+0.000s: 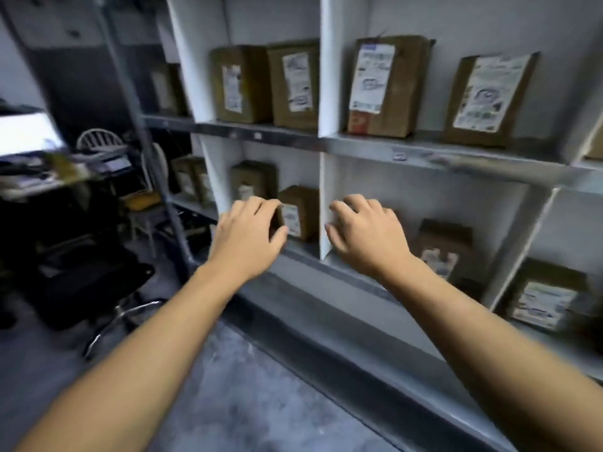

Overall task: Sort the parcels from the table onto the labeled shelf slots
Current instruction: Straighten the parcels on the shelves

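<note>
My left hand (249,238) hovers with loosely curled fingers at the left edge of a small brown parcel (300,212) that stands in a lower shelf slot. Whether it touches the parcel I cannot tell. My right hand (367,236) is beside the white divider (325,190), in front of the neighbouring slot, fingers loosely curled and holding nothing. Another parcel (445,247) stands to its right in that slot. Several labelled brown parcels fill the upper shelf (375,143), among them a parcel (295,84) left of the divider and a parcel (385,84) right of it.
A metal shelf post (146,135) rises to the left of the unit. Behind it are a black office chair (94,282), a white wooden chair (148,190) and a cluttered desk (36,177). Grey floor (235,393) lies below my arms. The view is blurred.
</note>
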Demonstrator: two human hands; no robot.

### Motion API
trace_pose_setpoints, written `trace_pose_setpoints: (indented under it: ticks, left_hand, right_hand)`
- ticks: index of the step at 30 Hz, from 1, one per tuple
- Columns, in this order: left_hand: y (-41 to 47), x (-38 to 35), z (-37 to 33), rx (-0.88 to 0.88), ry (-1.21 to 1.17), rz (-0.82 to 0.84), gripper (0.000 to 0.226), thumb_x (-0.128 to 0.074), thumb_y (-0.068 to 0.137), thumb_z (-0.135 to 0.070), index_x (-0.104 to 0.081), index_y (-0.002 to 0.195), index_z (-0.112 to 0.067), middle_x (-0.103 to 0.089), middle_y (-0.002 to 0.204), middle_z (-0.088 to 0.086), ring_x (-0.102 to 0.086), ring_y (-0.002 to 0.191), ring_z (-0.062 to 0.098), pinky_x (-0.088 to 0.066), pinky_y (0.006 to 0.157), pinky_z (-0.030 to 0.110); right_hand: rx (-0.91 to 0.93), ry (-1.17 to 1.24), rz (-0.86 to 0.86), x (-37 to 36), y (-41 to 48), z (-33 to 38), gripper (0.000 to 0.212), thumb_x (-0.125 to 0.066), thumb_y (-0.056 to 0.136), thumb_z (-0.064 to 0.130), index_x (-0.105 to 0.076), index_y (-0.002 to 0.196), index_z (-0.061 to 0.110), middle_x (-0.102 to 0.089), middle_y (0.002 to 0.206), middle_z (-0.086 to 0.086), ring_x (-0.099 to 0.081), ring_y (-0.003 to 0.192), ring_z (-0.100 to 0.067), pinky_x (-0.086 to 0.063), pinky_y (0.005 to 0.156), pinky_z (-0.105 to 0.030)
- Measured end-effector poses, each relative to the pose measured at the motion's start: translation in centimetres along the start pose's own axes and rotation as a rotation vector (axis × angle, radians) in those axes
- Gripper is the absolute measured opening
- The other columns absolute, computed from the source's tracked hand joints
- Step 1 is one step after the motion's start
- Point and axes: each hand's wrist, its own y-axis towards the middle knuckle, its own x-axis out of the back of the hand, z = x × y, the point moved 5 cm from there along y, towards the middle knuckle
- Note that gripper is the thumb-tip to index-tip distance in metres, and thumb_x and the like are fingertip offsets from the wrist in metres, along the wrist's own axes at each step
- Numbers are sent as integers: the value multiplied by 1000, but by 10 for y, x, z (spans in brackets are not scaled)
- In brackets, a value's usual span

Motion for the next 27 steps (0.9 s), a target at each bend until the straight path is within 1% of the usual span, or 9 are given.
trace_pose_setpoints:
  ticks: [3, 7, 9, 12, 15, 19, 23, 27]
  left_hand:
    - [-36, -3, 53, 112, 21, 66, 50, -47, 95, -47, -46, 139, -22, -50, 133, 0, -44, 122, 27, -37, 99, 41]
    - [-65, -6, 108, 214, 34, 86, 51, -48, 96, -46, -44, 141, -22, -49, 135, 0, -43, 124, 26, -35, 102, 41]
    - [-76, -11, 135, 252, 35, 114, 52, -48, 96, -46, -43, 141, -22, -49, 135, 0, -43, 124, 27, -36, 102, 41]
    - [-84, -20, 173, 299, 47, 141, 51, -49, 96, -44, -43, 141, -22, -49, 135, 0, -42, 124, 27, -35, 101, 41]
    - [-79, -32, 212, 333, 76, 140, 50, -49, 96, -44, -44, 140, -22, -50, 133, 1, -44, 122, 27, -36, 101, 42]
    - [-48, -49, 267, 359, 119, 148, 50, -48, 96, -44, -43, 141, -23, -51, 132, 0, -44, 123, 26, -36, 102, 41]
    - [-16, -77, 315, 350, 145, 198, 49, -49, 96, -43, -45, 140, -22, -52, 131, -1, -45, 121, 25, -35, 101, 40]
    - [4, -102, 366, 413, 148, 187, 45, -55, 93, -40, -53, 134, -20, -56, 124, 2, -50, 113, 29, -39, 94, 41]
  right_hand:
    - [62, 95, 86, -36, 6, 59, 40, -45, 98, 47, -55, 127, 22, -58, 124, -7, -57, 108, -34, -49, 84, -44]
    - [128, 138, 181, -76, 17, 117, 43, -43, 99, 48, -52, 132, 23, -55, 130, -7, -54, 114, -34, -48, 89, -46]
    - [169, 137, 201, -92, 27, 141, 42, -43, 99, 48, -52, 132, 23, -55, 129, -7, -54, 114, -35, -46, 88, -45]
    - [226, 153, 197, -116, 46, 171, 40, -45, 98, 47, -54, 129, 23, -58, 126, -7, -57, 110, -34, -48, 85, -45]
    - [248, 180, 228, -146, 72, 195, 40, -45, 99, 45, -55, 130, 21, -57, 128, -7, -56, 112, -35, -46, 85, -44]
    - [258, 220, 270, -193, 119, 219, 40, -46, 99, 45, -55, 130, 21, -56, 129, -7, -54, 115, -35, -45, 90, -45]
    - [270, 230, 324, -237, 173, 235, 41, -43, 99, 46, -52, 132, 23, -54, 131, -6, -52, 118, -33, -44, 91, -44]
    - [303, 229, 398, -281, 221, 255, 41, -41, 100, 47, -49, 134, 25, -52, 133, -5, -50, 120, -33, -43, 93, -46]
